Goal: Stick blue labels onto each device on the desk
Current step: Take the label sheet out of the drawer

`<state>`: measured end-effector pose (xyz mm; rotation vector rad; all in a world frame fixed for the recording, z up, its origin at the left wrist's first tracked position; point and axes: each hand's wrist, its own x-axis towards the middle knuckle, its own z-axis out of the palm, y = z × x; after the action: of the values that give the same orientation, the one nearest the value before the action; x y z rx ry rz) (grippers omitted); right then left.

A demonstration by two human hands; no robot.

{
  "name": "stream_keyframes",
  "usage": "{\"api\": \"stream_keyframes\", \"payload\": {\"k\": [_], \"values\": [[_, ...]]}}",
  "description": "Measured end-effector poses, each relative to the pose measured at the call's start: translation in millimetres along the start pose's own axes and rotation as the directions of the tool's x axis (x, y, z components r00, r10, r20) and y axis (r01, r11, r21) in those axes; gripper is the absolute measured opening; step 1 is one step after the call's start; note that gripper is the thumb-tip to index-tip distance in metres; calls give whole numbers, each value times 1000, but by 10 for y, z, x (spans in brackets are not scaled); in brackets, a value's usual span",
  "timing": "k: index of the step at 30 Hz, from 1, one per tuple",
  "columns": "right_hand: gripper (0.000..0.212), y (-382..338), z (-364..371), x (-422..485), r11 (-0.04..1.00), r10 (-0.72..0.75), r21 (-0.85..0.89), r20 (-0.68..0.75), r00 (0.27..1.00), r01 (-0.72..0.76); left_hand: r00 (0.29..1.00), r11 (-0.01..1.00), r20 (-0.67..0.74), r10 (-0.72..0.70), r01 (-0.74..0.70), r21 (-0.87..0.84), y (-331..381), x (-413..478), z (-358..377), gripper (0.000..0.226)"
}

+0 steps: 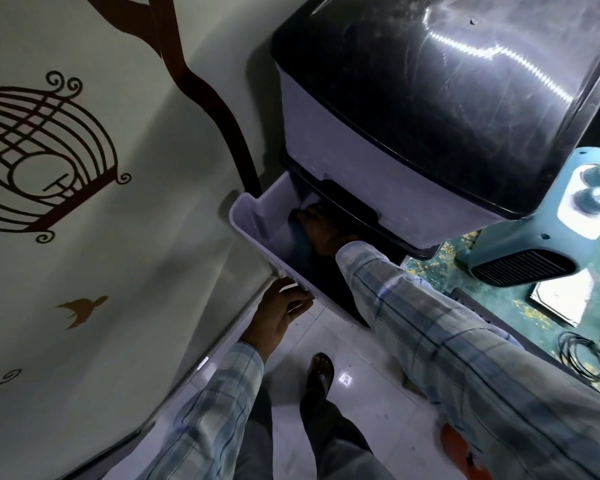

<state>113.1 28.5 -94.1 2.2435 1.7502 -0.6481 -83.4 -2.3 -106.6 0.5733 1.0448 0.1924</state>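
A plastic drawer unit with a glossy black top stands against the wall. Its lower white drawer is pulled out. My left hand grips the drawer's front edge. My right hand reaches deep into the drawer and rests on something blue in the shadow there; whether its fingers hold it I cannot tell. No blue label is clearly visible. A teal device with two knobs and a grille sits on the desk to the right.
A wall with bird-cage and branch decals fills the left. A coiled black cable and a white flat item lie on the green-patterned desk. My sandalled foot stands on the glossy tiled floor. An orange object is at lower right.
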Motion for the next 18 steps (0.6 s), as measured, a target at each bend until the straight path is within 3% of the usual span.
{"api": "stream_keyframes", "payload": {"k": [5, 11, 16, 18], "values": [[87, -22, 45, 28, 1000, 3, -27, -27, 1000, -4, 1000, 1000, -4, 1, -1, -2, 10, 6, -3, 27], [55, -43, -38, -71, 992, -18, 121, -71, 997, 26, 1000, 1000, 6, 10, -10, -16, -1, -17, 20, 22], [58, -170, -149, -320, 987, 46, 156, -139, 989, -24, 1000, 1000, 4, 13, -13, -20, -2, -55, 49, 23], [50, -223, -225, -469, 986, 69, 157, -144, 987, -46, 1000, 1000, -2, 14, -14, -27, -5, -74, 56, 22]]}}
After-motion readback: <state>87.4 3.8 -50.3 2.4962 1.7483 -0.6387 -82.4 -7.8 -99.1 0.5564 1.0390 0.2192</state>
